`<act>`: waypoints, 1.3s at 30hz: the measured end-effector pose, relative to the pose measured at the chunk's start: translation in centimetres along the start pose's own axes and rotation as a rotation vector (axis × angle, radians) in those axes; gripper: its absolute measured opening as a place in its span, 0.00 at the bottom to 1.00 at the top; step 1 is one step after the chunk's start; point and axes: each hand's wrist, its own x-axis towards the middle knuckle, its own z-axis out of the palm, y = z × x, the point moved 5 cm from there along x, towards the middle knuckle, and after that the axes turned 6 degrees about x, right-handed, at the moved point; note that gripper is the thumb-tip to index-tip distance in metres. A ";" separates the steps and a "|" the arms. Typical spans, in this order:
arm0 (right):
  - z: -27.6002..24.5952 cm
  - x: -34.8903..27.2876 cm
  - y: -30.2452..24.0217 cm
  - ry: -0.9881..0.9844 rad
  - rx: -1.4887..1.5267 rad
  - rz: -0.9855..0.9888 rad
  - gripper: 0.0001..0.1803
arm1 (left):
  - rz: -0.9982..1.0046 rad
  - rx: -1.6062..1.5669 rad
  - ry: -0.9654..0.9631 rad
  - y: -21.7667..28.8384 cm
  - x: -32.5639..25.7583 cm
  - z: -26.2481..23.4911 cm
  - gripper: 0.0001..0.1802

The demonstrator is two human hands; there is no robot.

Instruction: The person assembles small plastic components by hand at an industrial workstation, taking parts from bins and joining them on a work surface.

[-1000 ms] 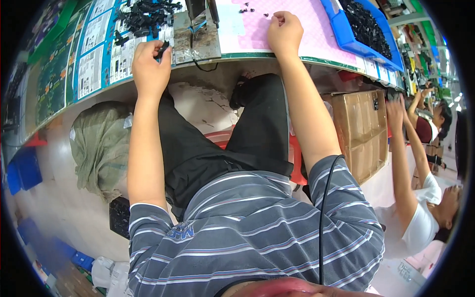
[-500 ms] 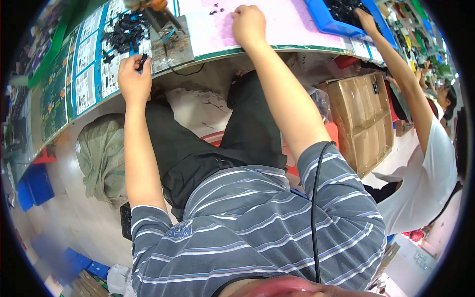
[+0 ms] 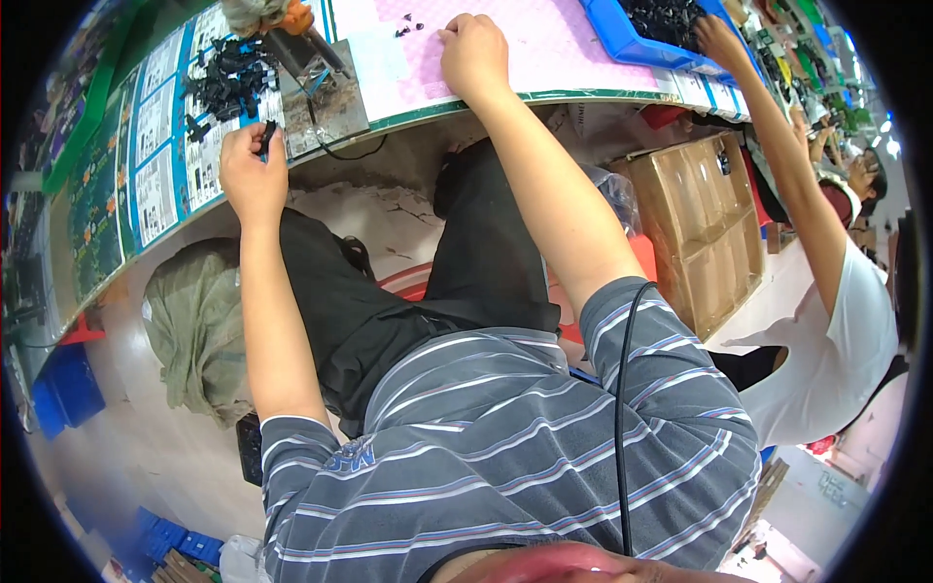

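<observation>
My left hand (image 3: 251, 177) is closed at the table's near edge, pinching a small black plastic part (image 3: 267, 138) between thumb and fingers. Just beyond it lies a loose pile of similar black parts (image 3: 231, 83) on printed sheets. Over the pink mat (image 3: 549, 44), my right hand (image 3: 474, 60) has its fingers curled together; whatever they may hold is hidden. Several tiny black pieces (image 3: 408, 27) lie on the mat to the left of that hand. Between my hands stands a metal bench fixture (image 3: 326, 102) on a plate, with an orange piece at its top.
At the right, a co-worker's hand (image 3: 717, 41) reaches into a blue bin (image 3: 622, 47) of black parts. A divided cardboard box (image 3: 705, 233) stands below the table on the right. A greenish cloth sack (image 3: 194, 321) sits at lower left. A cable (image 3: 355, 155) hangs off the table edge.
The view has shifted slightly, moving the table a little left in the picture. Both hands stay at nearly the same places, the left one still gripping the black part.
</observation>
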 end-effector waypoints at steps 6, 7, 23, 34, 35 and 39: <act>0.1 0.0 0.0 0.036 0.001 0.014 0.08 | 0.009 -0.041 0.017 -0.6 -0.2 0.3 0.09; 0.1 0.1 0.0 0.039 -0.003 0.006 0.09 | 0.017 -0.056 0.016 -0.6 -0.2 0.3 0.09; -0.3 -0.3 0.0 0.025 0.033 0.072 0.09 | 0.067 -0.036 -0.031 -1.9 -0.8 0.8 0.14; -0.6 -0.4 0.0 -0.010 0.125 0.060 0.09 | -0.087 -0.097 -0.079 -2.7 -1.4 0.5 0.17; -0.6 -0.4 0.0 0.018 0.136 0.054 0.09 | -0.183 -0.228 -0.093 -3.5 -1.8 0.5 0.16; -0.4 -0.2 -0.1 -0.011 0.166 0.084 0.10 | -0.377 -0.539 -0.025 -4.0 -5.5 -0.8 0.12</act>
